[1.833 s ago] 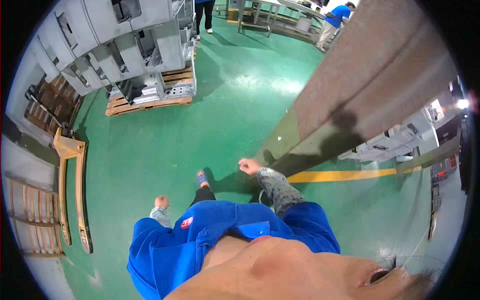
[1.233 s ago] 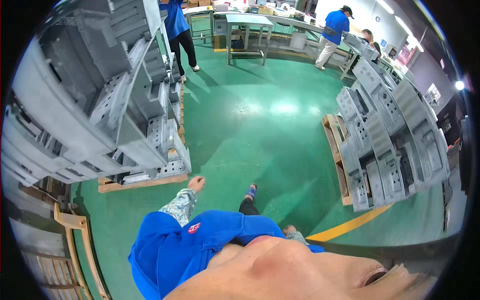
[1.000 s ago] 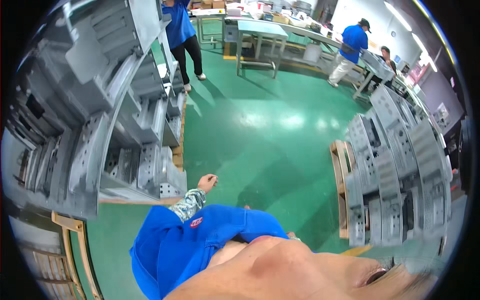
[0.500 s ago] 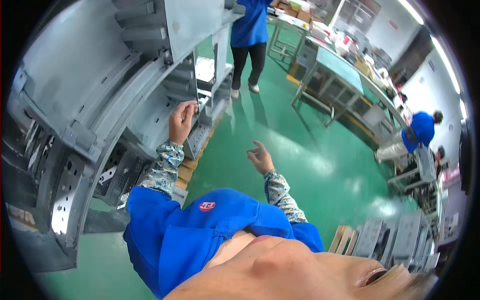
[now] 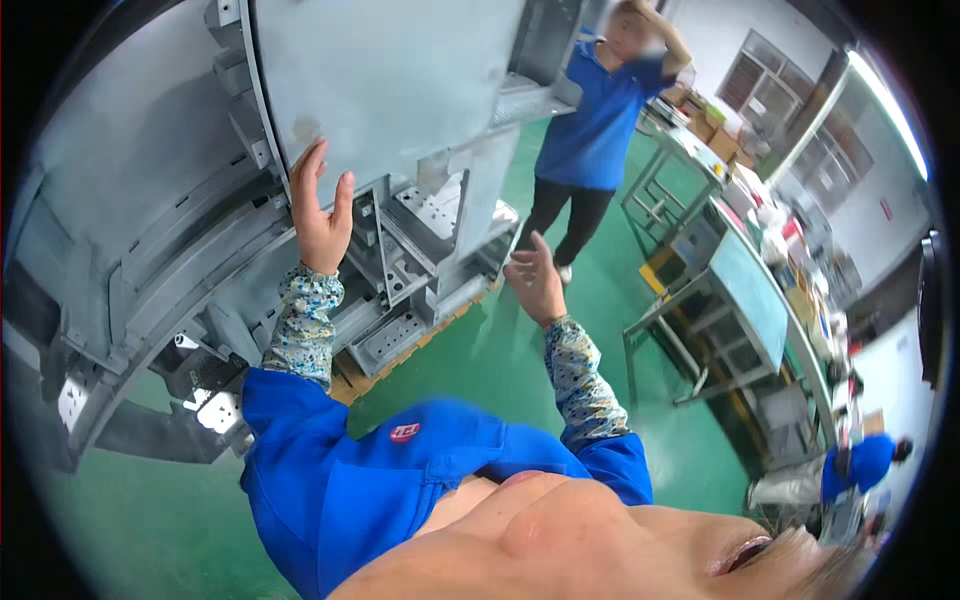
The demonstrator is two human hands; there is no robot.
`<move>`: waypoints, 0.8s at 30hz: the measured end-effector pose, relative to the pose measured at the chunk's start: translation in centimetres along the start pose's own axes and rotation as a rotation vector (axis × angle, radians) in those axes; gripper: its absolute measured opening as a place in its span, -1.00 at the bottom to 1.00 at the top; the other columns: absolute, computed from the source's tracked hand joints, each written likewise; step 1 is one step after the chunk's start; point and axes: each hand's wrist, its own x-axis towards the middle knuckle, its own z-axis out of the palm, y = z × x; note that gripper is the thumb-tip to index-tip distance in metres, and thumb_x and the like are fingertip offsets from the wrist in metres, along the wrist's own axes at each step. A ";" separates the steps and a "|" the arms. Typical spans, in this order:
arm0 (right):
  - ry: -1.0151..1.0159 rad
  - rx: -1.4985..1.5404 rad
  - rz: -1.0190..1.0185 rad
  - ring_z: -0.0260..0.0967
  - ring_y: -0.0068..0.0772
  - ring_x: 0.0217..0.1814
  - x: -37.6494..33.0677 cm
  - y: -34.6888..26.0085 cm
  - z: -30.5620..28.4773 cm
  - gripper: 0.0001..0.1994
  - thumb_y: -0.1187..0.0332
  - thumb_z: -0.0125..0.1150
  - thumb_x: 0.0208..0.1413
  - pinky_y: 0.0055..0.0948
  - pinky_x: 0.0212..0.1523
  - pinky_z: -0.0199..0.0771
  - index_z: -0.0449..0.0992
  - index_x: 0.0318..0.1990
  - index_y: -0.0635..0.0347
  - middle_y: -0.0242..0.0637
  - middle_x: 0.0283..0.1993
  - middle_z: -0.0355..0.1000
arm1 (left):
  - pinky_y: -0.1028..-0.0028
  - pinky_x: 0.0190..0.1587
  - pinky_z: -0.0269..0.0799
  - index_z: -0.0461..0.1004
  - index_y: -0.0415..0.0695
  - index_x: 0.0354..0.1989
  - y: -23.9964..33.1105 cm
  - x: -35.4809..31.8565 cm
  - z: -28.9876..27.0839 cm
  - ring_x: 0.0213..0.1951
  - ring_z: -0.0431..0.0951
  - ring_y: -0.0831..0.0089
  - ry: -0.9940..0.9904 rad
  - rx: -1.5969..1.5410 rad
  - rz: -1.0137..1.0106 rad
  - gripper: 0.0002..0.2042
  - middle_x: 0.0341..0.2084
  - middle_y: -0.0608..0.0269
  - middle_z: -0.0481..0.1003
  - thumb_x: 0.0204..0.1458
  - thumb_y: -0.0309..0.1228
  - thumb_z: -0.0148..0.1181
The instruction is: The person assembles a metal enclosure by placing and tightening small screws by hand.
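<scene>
My left hand is raised with its fingers apart, right in front of a large grey sheet-metal panel. Whether its fingertips touch the panel's lower left edge I cannot tell. My right hand hangs in the air over the floor, thumb and fingers apart, holding nothing. Between and beyond my hands stand stacked grey metal housings with holes and open frames. To the left curves a big grey metal cabinet body with ribs and slots.
A wooden pallet lies under the metal parts. A person in a blue shirt stands ahead, one arm raised. Worktables, one with a pale blue top, line the right side of the green floor. Another person bends at far right.
My left hand has risen toward the large panel and its fingers have spread. My right hand has risen too. The view has turned, bringing the panel and the standing person closer.
</scene>
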 end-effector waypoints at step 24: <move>0.277 0.259 -0.719 0.03 0.02 0.15 37.8 -10.6 -2.5 -0.10 0.09 0.30 -0.19 -0.27 0.01 0.20 -0.14 0.18 0.37 0.15 0.13 -0.10 | 0.20 0.14 -0.05 -0.01 -0.26 0.15 -2.4 1.5 5.9 0.16 0.00 0.08 0.423 0.627 -0.144 -0.40 0.12 -0.05 -0.05 -0.06 -0.41 0.12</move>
